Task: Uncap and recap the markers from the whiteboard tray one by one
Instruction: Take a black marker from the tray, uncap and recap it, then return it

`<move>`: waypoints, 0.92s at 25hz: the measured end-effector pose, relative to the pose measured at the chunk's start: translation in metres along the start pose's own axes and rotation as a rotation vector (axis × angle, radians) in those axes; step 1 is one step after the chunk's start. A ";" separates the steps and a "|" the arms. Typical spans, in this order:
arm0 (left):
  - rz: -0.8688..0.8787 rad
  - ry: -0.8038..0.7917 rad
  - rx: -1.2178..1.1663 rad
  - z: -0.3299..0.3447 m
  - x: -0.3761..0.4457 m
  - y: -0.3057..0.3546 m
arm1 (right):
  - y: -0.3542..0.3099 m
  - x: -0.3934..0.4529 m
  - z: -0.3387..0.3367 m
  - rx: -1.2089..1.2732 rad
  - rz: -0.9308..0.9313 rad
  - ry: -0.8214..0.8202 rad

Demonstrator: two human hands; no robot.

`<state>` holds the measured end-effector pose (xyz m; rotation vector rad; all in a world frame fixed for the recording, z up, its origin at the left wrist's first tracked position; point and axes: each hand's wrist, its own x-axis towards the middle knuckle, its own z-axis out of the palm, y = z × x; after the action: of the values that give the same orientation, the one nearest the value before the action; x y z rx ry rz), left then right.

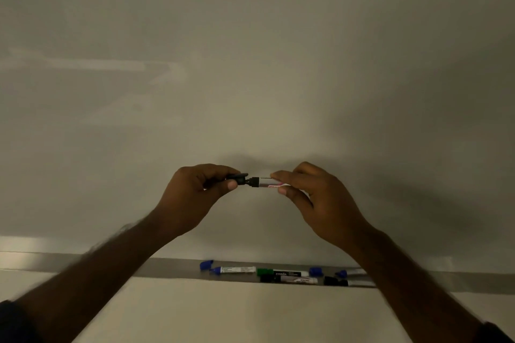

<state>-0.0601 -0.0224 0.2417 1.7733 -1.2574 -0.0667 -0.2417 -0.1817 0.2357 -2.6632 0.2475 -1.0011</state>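
Both hands are raised in front of the whiteboard (pixel 250 64). My left hand (pixel 195 195) pinches a black cap (pixel 237 177). My right hand (pixel 315 198) grips the white barrel of a black marker (pixel 264 183), held level. The cap's mouth sits right at the marker's black tip end, with the dark collar showing between them. Below, the metal tray (pixel 172 267) holds several markers: a blue-capped one (pixel 234 269), a green-capped one (pixel 281 272), a black one (pixel 292 280), and others partly hidden behind my right forearm.
A loose blue cap (pixel 206 264) lies at the left end of the row on the tray, and another blue cap (pixel 315 271) sits among the markers. The wall below the tray is plain. Lighting is dim.
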 end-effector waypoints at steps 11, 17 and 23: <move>-0.033 -0.073 -0.070 0.012 -0.006 0.038 | -0.007 -0.009 -0.027 -0.003 -0.003 0.042; 0.001 -0.045 -0.069 0.011 -0.013 0.053 | -0.013 -0.012 -0.034 0.004 -0.026 0.062; 0.082 -0.014 -0.037 0.010 -0.015 0.061 | -0.020 -0.008 -0.044 -0.016 -0.045 0.068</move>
<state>-0.1161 -0.0203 0.2720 1.6907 -1.3294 -0.0560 -0.2760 -0.1695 0.2691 -2.6631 0.2123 -1.1097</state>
